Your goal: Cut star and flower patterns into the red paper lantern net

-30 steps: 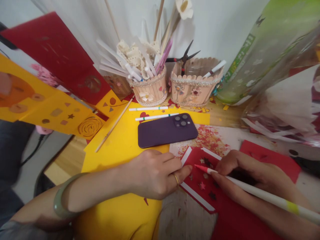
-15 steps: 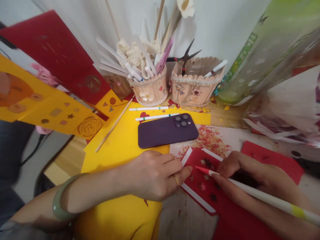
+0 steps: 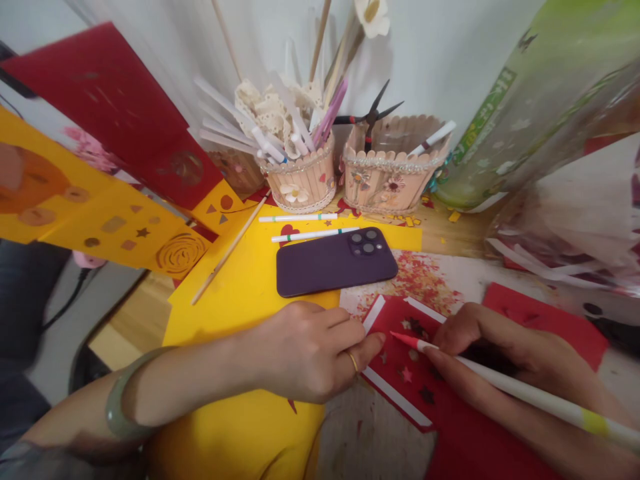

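Across the tabletop before you, a broad sheet of bright yellow paper (image 3: 240, 267) is lying beneath your left forearm. Beyond its left side, a long yellow paper panel with cut-out shapes (image 3: 95, 213) is standing at an angle. Behind the sheet, two pale wooden-stick containers are sitting side by side, a rounded one (image 3: 305, 188) holding white sticks and lace, and a wider one (image 3: 387, 167) holding black pliers (image 3: 371, 119). Your left hand (image 3: 320, 350) is bending its fingers against the left edge of a red paper card with white edge strips (image 3: 393, 367), right of the sheet; you cannot tell whether it is pinching or only pressing. Just behind that hand, a dark purple smartphone (image 3: 320, 267) is resting camera side up. Your right hand (image 3: 500, 353) is gripping a slender white pen-shaped tool (image 3: 530, 393), its red tip (image 3: 404, 339) pointing at the card; contact is unclear. Beside the tip, small star shapes (image 3: 407, 375) are dotting the card.
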Motion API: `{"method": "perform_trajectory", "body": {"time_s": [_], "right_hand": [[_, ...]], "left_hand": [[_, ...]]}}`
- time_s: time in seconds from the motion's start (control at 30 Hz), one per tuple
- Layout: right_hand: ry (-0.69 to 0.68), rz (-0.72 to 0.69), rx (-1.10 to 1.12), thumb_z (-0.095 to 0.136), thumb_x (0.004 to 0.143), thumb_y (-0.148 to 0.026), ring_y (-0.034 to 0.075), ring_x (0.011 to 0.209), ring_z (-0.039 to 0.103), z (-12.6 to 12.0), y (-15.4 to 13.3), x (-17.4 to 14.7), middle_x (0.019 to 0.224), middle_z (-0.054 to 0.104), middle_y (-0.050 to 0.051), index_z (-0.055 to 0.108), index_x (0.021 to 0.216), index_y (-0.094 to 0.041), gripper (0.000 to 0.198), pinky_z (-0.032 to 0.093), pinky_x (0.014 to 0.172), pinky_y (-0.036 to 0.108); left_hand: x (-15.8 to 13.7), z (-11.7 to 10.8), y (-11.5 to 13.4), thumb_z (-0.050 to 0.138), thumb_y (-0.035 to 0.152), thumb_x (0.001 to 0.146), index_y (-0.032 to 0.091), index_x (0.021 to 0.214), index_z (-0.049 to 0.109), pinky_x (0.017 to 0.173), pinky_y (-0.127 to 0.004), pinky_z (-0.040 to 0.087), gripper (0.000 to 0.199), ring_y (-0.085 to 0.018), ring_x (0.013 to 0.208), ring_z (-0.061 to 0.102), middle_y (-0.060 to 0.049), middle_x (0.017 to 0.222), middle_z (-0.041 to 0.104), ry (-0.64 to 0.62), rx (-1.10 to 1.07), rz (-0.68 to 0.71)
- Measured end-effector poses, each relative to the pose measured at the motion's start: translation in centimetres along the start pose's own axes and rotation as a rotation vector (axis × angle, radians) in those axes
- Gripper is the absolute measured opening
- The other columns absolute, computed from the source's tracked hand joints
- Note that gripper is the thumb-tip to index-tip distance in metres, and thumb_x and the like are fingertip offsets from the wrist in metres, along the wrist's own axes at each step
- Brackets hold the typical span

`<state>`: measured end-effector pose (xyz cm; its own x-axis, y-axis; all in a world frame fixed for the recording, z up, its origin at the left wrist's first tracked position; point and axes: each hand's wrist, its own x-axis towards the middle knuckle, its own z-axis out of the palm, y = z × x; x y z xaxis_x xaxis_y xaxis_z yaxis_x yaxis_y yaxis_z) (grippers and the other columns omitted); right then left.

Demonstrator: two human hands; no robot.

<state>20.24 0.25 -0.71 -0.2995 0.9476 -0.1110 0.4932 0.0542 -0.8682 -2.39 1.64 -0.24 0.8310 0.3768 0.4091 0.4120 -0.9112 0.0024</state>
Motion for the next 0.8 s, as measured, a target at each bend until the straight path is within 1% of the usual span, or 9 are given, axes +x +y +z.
{"method": "perform_trajectory", "body": {"time_s": [0.1,0.23,0.37,0.47,0.63,0.8], "right_hand": [[0.000,0.011,0.030,0.057,0.079,-0.051,0.014,0.047,0.057,0.13,-0.21,-0.12,0.055,0.065,-0.002,0.050,0.062,-0.025,0.032,0.041,0.041,0.023],[-0.001,-0.008,0.003,0.055,0.081,-0.051,0.015,0.051,0.059,0.11,-0.18,-0.20,0.056,0.066,0.000,0.050,0.063,-0.025,0.032,0.040,0.041,0.024],[-0.054,0.019,-0.005,0.054,0.081,-0.052,0.014,0.052,0.059,-0.04,-0.16,-0.09,0.057,0.065,-0.002,0.051,0.064,-0.025,0.032,0.039,0.042,0.023],[-0.089,-0.004,-0.011,0.056,0.080,-0.051,0.015,0.053,0.059,-0.11,0.02,0.00,0.059,0.066,-0.001,0.052,0.065,-0.025,0.031,0.039,0.041,0.022],[-0.053,-0.010,-0.070,0.055,0.081,-0.051,0.013,0.049,0.055,0.07,0.19,-0.13,0.060,0.064,-0.001,0.051,0.066,-0.024,0.031,0.035,0.039,0.023],[-0.041,-0.079,-0.051,0.056,0.082,-0.046,0.010,0.043,0.050,0.13,0.06,-0.11,0.056,0.060,-0.003,0.051,0.065,-0.024,0.029,0.035,0.039,0.022]], "left_hand": [[-0.01,-0.02,-0.02,0.048,0.011,0.089,0.007,0.092,0.064,0.041,-0.027,0.030,0.017,-0.012,0.053,0.048,0.002,0.060,0.054,0.003,-0.004,-0.004],[-0.02,-0.01,-0.05,0.048,0.012,0.089,0.007,0.092,0.065,0.041,-0.028,0.031,0.018,-0.012,0.053,0.048,0.001,0.061,0.054,0.002,-0.015,0.002],[-0.04,0.00,-0.06,0.048,0.012,0.089,0.007,0.093,0.065,0.040,-0.028,0.031,0.018,-0.012,0.053,0.048,0.002,0.060,0.053,0.003,-0.002,0.004],[-0.06,0.03,-0.06,0.048,0.012,0.089,0.007,0.093,0.064,0.040,-0.028,0.031,0.018,-0.012,0.053,0.049,0.001,0.061,0.053,0.000,0.003,0.013],[-0.08,0.04,-0.07,0.049,0.012,0.089,0.006,0.093,0.065,0.040,-0.028,0.030,0.017,-0.013,0.053,0.048,0.001,0.061,0.054,0.004,-0.008,0.015],[-0.04,-0.09,-0.07,0.050,0.012,0.088,0.007,0.092,0.065,0.040,-0.028,0.029,0.016,-0.012,0.053,0.049,0.002,0.060,0.053,0.001,0.003,0.015]]}}
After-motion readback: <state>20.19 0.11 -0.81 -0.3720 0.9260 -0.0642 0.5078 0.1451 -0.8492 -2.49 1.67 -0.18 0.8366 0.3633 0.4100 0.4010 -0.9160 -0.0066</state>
